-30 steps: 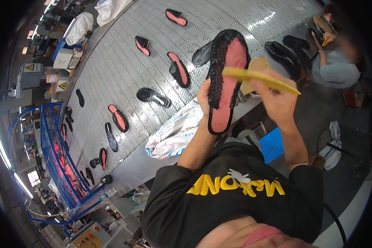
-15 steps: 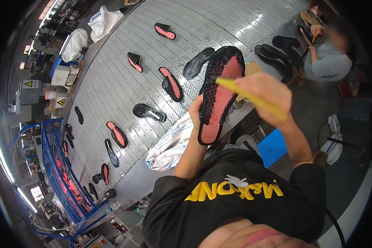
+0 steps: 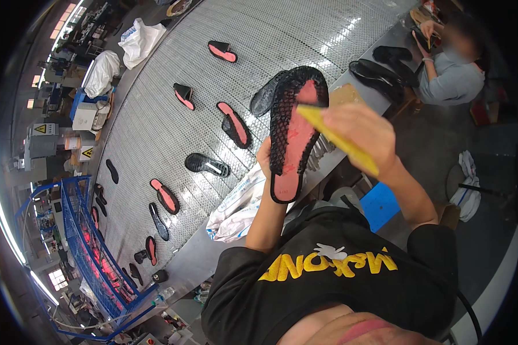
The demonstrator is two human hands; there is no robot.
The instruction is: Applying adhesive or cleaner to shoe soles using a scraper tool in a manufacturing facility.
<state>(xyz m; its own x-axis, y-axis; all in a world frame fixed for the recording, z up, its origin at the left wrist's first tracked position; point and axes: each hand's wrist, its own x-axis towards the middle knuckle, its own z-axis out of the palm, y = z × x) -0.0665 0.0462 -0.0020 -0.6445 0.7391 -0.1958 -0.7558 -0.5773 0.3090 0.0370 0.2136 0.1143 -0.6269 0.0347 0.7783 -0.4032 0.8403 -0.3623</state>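
Observation:
My left hand [image 3: 263,156] grips a black woven shoe upper [image 3: 281,123] from its left side, bottom turned toward me. A pink insole [image 3: 293,144] covers its middle, and the woven black edge is folded in around it. Most of my left fingers are hidden behind the shoe. In my right hand [image 3: 360,133] is a long flat yellow stick-like tool [image 3: 345,144]. Its tip lies over the insole near the woven edge; whether it touches, I cannot tell. Just behind the held shoe, a dark sole [image 3: 266,96] rests on the metal mesh conveyor [image 3: 236,80].
Pink-lined uppers [image 3: 234,125] and black soles [image 3: 207,165] lie spread along the conveyor. A white sack [image 3: 236,210] sits at its near edge. To the right, black shoe parts [image 3: 374,77] lie beside a person in grey [image 3: 452,83]. A blue frame [image 3: 86,241] stands at left.
The held shoe has shifted slightly left and stands more upright. My right hand and the yellow tool have moved a little left and down. The co-worker's hands have changed position.

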